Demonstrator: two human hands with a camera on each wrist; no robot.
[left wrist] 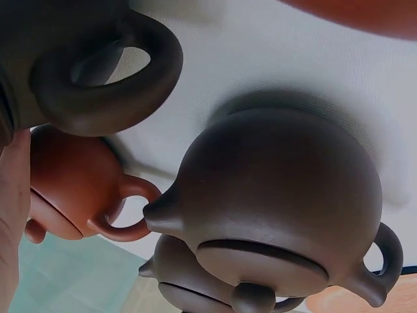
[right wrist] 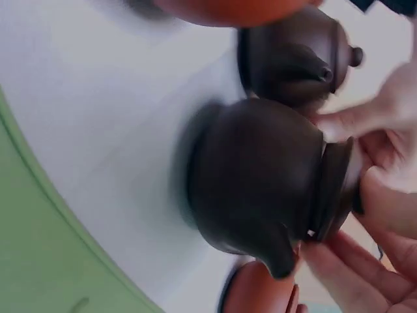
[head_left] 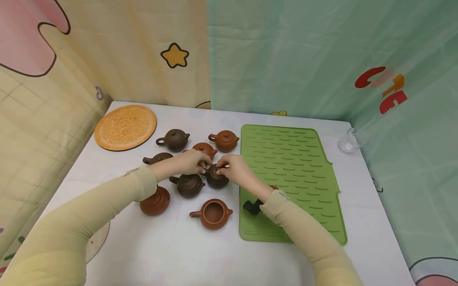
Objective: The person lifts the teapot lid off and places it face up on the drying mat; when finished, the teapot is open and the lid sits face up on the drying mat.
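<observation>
A dark brown teapot [head_left: 216,181] stands near the table's middle, left of the green mat. From above, my right hand [head_left: 236,167] pinches its lid [right wrist: 339,186]. In the right wrist view that lid sits tilted, with a gap at the pot's rim. My left hand [head_left: 187,162] has curled fingers at the same pot's handle side, a fingertip against its shoulder. The pot's handle loop [left wrist: 124,104] shows free of fingers in the left wrist view. Another dark teapot [head_left: 189,185] is just left. Nearer me, a reddish teapot [head_left: 211,224] stands lidless, its inside visible.
Several more dark and reddish teapots, including one reddish teapot [head_left: 224,141], stand around the hands. The green mat [head_left: 286,159] lies right, with a black object [head_left: 252,207] partly under my forearm. An orange round mat [head_left: 125,127] lies far left; a clear glass vessel [head_left: 347,143] stands far right.
</observation>
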